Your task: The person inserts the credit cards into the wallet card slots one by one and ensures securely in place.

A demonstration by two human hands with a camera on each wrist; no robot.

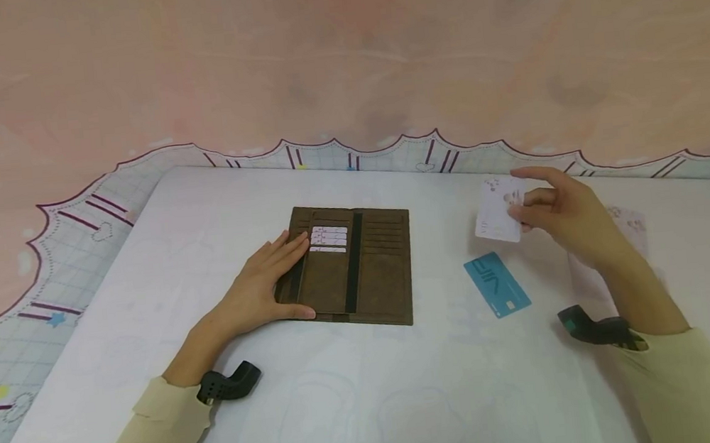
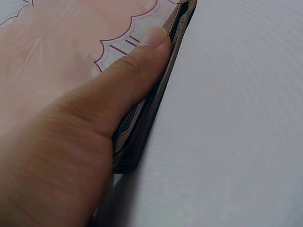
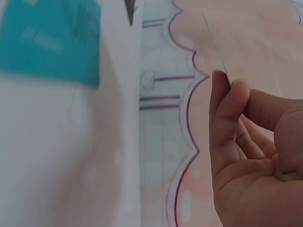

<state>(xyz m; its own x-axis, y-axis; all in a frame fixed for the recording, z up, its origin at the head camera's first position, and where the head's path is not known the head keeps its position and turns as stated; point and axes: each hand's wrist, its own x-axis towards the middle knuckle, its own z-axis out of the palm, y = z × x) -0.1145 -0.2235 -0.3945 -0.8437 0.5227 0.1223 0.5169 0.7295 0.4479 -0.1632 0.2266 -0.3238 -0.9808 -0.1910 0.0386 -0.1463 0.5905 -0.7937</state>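
Note:
An open brown wallet (image 1: pixel 386 282) lies flat on the white table, with several white printed cards (image 1: pixel 329 237) tucked into slots of its left panel. My left hand (image 1: pixel 259 288) rests along the wallet's left side, fingers stretched over that panel. In the left wrist view, the thumb (image 2: pixel 128 80) lies along the wallet's edge (image 2: pixel 147 123). To the right, my right hand (image 1: pixel 566 219) pinches a white card with a floral print (image 1: pixel 497 211) by its right edge, thumb against fingers. That card appears edge-on in the right wrist view. Just below it, a blue card (image 1: pixel 497 285) lies on the table.
A pale sheet with a floral print (image 1: pixel 627 220) lies partly behind my right forearm. Beyond the white tabletop (image 1: pixel 374 419) spreads a pink cloth (image 1: pixel 339 59) with a scalloped border. Black devices (image 1: pixel 229 383) sit on both wrists.

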